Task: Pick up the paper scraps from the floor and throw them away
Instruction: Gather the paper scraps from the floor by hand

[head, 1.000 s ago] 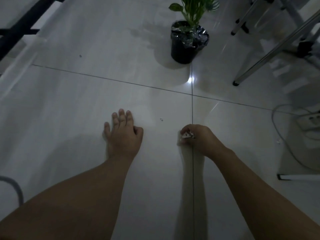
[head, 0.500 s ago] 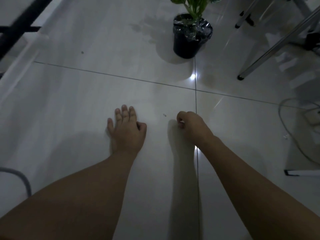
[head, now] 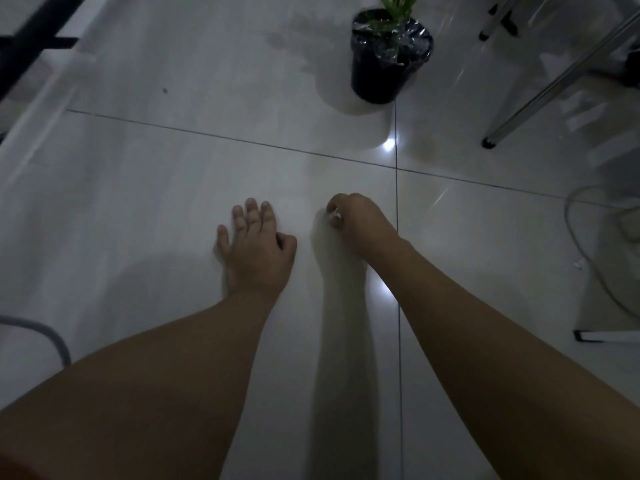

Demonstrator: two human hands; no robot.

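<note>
left hand (head: 254,247) flat on tile floor (head: 156,202), palm down, fingers spread, holding nothing. right hand (head: 356,220) curled just beside it, fingertips pinching small white paper scrap (head: 336,213) at floor level. another tiny scrap (head: 577,263) far right nr grey cable (head: 588,271). black plant pot (head: 384,60) up top, well apart from hands.

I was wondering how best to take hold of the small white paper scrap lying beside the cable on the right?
Pinch the paper scrap from straight above with two fingers, catching one edge, because it looks tiny and lies flat on the glossy floor. It is probably best to come in from its left, since the cable runs close along its right.
</note>
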